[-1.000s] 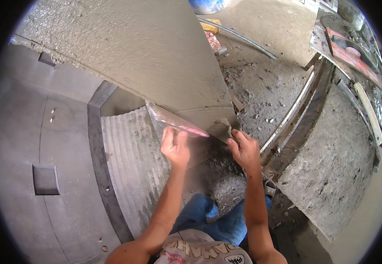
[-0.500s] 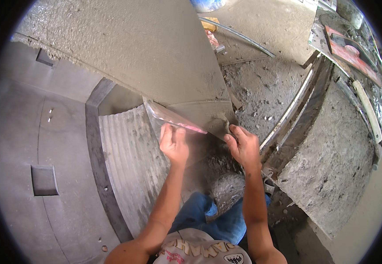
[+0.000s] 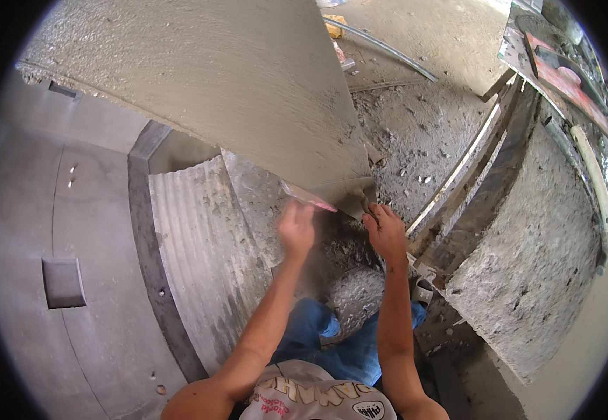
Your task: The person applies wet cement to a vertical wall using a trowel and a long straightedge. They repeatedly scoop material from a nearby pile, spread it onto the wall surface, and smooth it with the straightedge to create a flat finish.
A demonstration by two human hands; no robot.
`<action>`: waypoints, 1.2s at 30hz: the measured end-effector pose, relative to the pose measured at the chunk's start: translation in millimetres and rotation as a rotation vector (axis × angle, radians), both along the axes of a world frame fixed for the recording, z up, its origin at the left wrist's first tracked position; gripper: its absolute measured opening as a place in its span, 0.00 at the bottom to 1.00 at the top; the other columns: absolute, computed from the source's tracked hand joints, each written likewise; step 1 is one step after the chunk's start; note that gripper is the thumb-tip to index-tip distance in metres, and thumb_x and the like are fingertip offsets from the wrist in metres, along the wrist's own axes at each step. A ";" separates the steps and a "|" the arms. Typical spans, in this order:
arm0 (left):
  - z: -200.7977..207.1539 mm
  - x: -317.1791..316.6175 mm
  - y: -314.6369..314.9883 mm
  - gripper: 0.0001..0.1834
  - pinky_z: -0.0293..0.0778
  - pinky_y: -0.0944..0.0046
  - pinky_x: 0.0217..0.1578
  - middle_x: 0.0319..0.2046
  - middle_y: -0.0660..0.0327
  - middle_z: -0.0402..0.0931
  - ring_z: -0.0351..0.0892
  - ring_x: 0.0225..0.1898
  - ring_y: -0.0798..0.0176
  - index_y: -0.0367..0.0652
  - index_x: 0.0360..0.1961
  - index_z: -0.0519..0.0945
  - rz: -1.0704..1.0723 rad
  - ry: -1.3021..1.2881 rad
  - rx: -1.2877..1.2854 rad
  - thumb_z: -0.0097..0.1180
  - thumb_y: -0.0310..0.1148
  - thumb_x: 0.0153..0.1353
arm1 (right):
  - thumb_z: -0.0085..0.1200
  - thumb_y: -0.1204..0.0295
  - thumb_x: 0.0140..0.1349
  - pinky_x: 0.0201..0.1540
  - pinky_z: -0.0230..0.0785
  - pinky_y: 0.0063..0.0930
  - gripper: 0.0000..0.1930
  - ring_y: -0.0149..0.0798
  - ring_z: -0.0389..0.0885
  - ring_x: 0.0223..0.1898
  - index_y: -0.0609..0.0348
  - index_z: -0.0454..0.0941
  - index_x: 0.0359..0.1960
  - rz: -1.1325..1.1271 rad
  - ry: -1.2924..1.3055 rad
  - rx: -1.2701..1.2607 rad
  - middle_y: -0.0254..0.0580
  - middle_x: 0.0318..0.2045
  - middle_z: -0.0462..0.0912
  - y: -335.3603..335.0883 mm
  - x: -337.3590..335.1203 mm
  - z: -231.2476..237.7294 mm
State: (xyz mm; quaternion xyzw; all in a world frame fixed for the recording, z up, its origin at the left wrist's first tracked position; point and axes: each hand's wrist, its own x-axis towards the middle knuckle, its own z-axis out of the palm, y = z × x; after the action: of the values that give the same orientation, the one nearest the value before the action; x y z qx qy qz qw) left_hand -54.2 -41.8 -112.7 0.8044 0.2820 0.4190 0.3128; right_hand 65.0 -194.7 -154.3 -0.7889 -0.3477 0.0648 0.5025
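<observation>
A: Left hand (image 3: 295,225)?
B: Smeared; finger outlines lost. It covers part of the pink-edged tool (image 3: 309,197), which shows only as a slim strip.
A: Right hand (image 3: 386,231)?
B: Fingers partly hide a grey piece (image 3: 355,203); kind unclear.
A: Margins?
B: Plastered slab (image 3: 206,77) cut off above, shirt (image 3: 318,392) below. Small yellowish object (image 3: 334,26), upper edge: too small to identify.
</observation>
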 end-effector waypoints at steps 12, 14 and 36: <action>22.7 -5.3 5.7 0.15 0.67 0.71 0.35 0.31 0.64 0.74 0.68 0.32 0.71 0.32 0.42 0.74 -0.038 -0.072 -0.102 0.54 0.35 0.62 | 0.50 0.66 0.58 0.39 0.67 0.45 0.13 0.56 0.75 0.37 0.61 0.75 0.41 0.021 0.097 0.004 0.52 0.36 0.77 1.2 0.2 -7.1; 42.6 -3.6 4.4 0.16 0.66 0.72 0.35 0.31 0.65 0.73 0.67 0.32 0.72 0.32 0.43 0.74 -0.036 -0.134 -0.078 0.55 0.36 0.62 | 0.50 0.66 0.59 0.39 0.68 0.44 0.13 0.56 0.76 0.37 0.61 0.75 0.40 0.018 0.104 0.043 0.52 0.35 0.77 -0.4 0.1 25.1; 267.0 -168.3 3.3 0.16 0.69 0.70 0.42 0.37 0.64 0.73 0.72 0.38 0.70 0.34 0.49 0.71 -0.065 -0.400 -0.624 0.47 0.36 0.66 | 0.45 0.65 0.65 0.29 0.62 0.25 0.15 0.29 0.67 0.25 0.65 0.69 0.46 -0.114 0.521 0.237 0.33 0.23 0.68 -91.9 -62.5 256.1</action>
State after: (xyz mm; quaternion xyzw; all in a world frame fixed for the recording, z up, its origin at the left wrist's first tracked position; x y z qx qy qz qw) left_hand -222.5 -38.5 154.3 0.5809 0.3040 0.4516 0.6051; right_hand 2.5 -286.6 101.8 -0.6999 -0.1674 0.1958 0.6662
